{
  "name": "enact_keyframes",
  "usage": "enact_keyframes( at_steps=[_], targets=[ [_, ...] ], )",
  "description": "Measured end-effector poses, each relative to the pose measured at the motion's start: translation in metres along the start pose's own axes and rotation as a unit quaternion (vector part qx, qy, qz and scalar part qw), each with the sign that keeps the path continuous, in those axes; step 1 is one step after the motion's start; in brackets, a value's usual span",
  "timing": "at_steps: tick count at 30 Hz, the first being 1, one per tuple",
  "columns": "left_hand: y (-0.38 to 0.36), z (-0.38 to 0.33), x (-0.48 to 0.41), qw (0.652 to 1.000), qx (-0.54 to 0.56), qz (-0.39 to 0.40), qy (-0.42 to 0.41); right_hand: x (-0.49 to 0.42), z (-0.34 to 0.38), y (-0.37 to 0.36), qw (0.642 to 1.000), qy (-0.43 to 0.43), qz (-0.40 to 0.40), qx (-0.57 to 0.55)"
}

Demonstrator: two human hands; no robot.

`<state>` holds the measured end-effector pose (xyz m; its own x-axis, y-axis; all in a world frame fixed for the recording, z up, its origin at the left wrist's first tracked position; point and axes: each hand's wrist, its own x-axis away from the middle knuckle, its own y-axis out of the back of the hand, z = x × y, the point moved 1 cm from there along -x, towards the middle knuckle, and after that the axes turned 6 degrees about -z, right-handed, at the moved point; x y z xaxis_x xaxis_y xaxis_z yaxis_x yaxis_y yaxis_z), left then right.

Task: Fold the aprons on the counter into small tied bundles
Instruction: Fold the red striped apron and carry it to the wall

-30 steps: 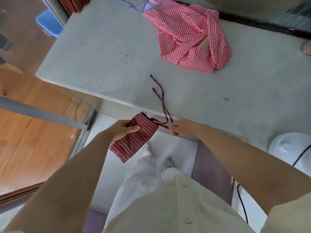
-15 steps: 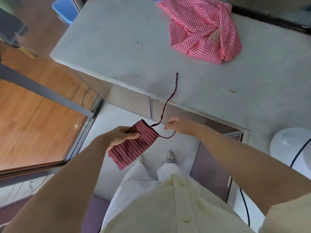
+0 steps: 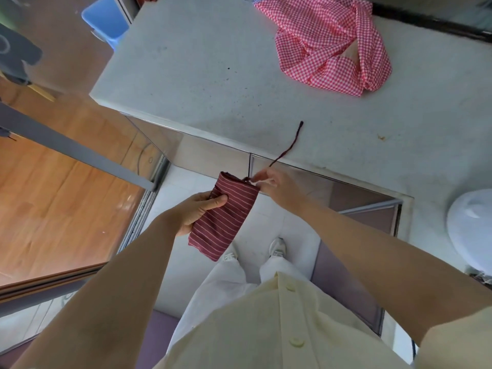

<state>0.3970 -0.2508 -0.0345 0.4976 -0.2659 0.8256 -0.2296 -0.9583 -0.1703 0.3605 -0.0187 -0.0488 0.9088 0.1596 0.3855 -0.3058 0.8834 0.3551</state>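
Seen from above, at the centre of the frame, a person's left hand (image 3: 198,209) grips a folded maroon pinstriped apron (image 3: 226,222) held in the air below the counter's edge. The right hand (image 3: 278,189) pinches its dark tie cord (image 3: 288,146) at the bundle's upper end; the cord's free end lies on the grey counter (image 3: 207,70). A crumpled red gingham apron (image 3: 327,41) sits on the counter at upper right.

Matt, faintly speckled grey worktop (image 3: 213,75), soft woven cloth of maroon striped apron (image 3: 226,222) and crumpled pink checked apron (image 3: 327,46), thin twisted tie cord (image 3: 288,145), glossy wooden floor (image 3: 53,195), shiny metal cabinet front (image 3: 213,157).
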Motion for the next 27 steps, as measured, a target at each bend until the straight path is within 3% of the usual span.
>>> enact_keyframes(
  at_steps=[7,10,12,17,21,23,27],
  targets=[
    [0.010,0.013,0.002,1.000,0.005,0.011,0.018,0.003,0.005,-0.019,0.999,-0.009,0.024,-0.030],
    [0.011,0.022,0.003,0.999,0.030,0.000,0.020,0.011,0.014,-0.022,0.994,-0.029,0.100,0.020],
    [0.008,0.026,0.002,0.998,0.058,-0.020,0.013,0.016,0.021,-0.025,0.989,-0.030,0.143,-0.010],
    [-0.018,0.028,-0.002,0.987,0.112,-0.105,-0.042,0.022,0.009,-0.032,0.978,-0.075,0.171,-0.093],
    [-0.040,0.024,-0.002,0.988,0.102,-0.091,-0.066,0.022,-0.004,-0.026,0.977,-0.109,0.126,-0.135],
    [-0.045,0.016,-0.001,0.987,0.074,-0.105,-0.094,0.023,-0.004,-0.016,0.957,-0.147,0.154,-0.199],
    [-0.045,-0.006,-0.007,0.949,0.054,-0.220,-0.217,0.027,0.001,0.006,0.917,-0.204,0.243,-0.243]
  ],
)
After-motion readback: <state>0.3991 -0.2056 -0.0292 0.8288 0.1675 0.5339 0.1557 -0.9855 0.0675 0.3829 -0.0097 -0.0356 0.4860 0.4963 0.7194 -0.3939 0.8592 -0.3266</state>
